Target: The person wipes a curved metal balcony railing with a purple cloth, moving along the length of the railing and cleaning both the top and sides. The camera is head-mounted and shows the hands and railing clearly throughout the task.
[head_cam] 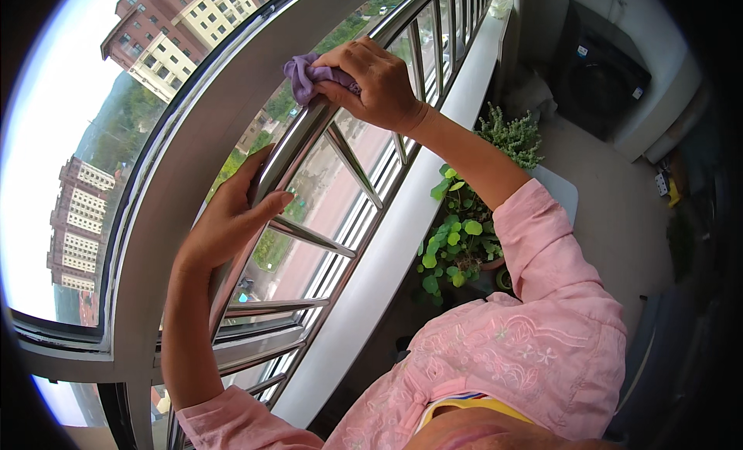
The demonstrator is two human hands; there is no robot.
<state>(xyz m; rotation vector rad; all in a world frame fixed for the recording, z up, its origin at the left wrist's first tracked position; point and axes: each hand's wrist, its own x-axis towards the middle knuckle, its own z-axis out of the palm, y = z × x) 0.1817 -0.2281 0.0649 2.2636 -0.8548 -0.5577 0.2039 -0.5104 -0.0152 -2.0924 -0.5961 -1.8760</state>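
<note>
A polished metal railing [288, 141] with slanting bars runs along the inside of a window. My right hand [377, 81] grips a bunched purple cloth [310, 78] and presses it on the railing's top tube. Lower down the same tube, my left hand [232, 215] is wrapped around it, thumb on the near side and fingers on the window side; part of its fingers is hidden behind the tube. Both arms wear pink sleeves.
Beside the railing runs a white window sill [371, 276]. Potted green plants [464, 235] stand below it. A dark front-loading washing machine [601, 70] is at the upper right. Buildings show through the framed window [145, 218].
</note>
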